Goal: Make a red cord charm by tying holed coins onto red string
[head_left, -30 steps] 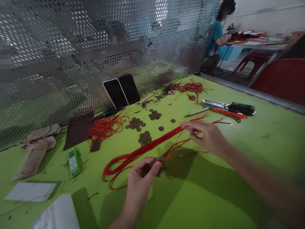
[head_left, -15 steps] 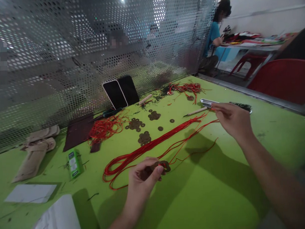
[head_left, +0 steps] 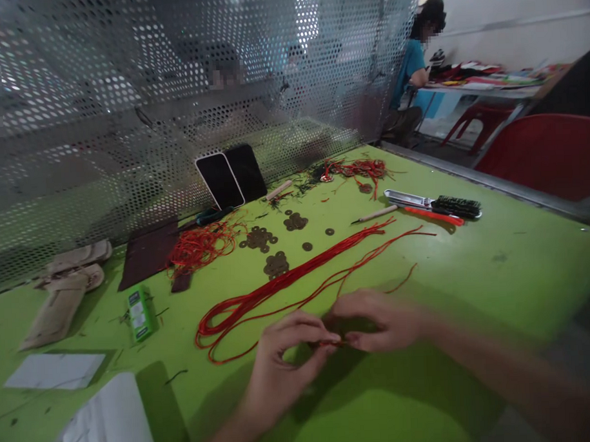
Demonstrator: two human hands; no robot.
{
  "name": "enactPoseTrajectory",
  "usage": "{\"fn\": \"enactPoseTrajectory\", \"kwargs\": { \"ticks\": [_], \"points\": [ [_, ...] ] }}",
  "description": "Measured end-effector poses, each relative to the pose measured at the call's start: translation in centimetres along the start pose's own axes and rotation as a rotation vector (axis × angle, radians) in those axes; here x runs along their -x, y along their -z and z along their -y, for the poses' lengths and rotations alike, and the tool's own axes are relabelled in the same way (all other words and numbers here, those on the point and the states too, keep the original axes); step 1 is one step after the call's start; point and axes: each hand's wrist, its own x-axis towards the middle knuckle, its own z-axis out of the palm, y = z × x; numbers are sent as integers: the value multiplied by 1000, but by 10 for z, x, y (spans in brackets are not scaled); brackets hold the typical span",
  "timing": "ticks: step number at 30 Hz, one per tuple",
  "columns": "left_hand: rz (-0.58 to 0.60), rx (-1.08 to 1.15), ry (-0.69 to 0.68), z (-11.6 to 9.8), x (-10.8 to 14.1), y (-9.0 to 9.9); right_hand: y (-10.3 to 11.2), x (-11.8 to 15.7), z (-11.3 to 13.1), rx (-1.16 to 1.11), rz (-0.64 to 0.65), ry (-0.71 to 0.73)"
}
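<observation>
My left hand point(head_left: 293, 360) pinches a small piece of red cord and coin work point(head_left: 334, 342), mostly hidden by the fingertips. Close on its right, my right hand point(head_left: 376, 321) is blurred, thumb and fingers curled in at the same piece; what it grips cannot be made out. Behind both hands a long bundle of red cords point(head_left: 297, 270) lies diagonally on the green table. Piles of brown holed coins point(head_left: 276, 265) sit beyond the bundle, with two single coins near them. A thin pointed tool point(head_left: 376, 215) rests past the bundle's far end.
A brush point(head_left: 456, 206) and an orange-handled tool point(head_left: 433, 216) lie at the right. Two phones point(head_left: 220, 180) lean on the perforated screen. Tangled red cord point(head_left: 202, 249), a green box point(head_left: 141, 312) and white paper point(head_left: 56, 371) are at the left. A person point(head_left: 413, 65) sits behind.
My right hand has come down and left from the far end of the cords to meet my left hand. The orange-handled tool and the whole brush now show. My left hand has turned slightly.
</observation>
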Motion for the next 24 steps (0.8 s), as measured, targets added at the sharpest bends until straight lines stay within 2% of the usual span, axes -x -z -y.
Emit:
{"fn": "enactPoseTrajectory", "kwargs": {
  "ticks": [4, 9, 14, 19, 24],
  "points": [
    [48, -62, -59, 1, -1, 0, 6, 2, 1, -72, 68, -48],
    [84, -121, -113, 3, -1, 1, 17, 7, 5, 85, 53, -175],
    [186, -342, -97, 15, -3, 4, 16, 7, 1, 228, 73, -246],
    [356, -570, -39, 20, -6, 7, 12, 6, -3, 313, 105, -231],
    [331, -660, -55, 15, -5, 0, 11, 6, -3, 363, 83, -191]
  ]
}}
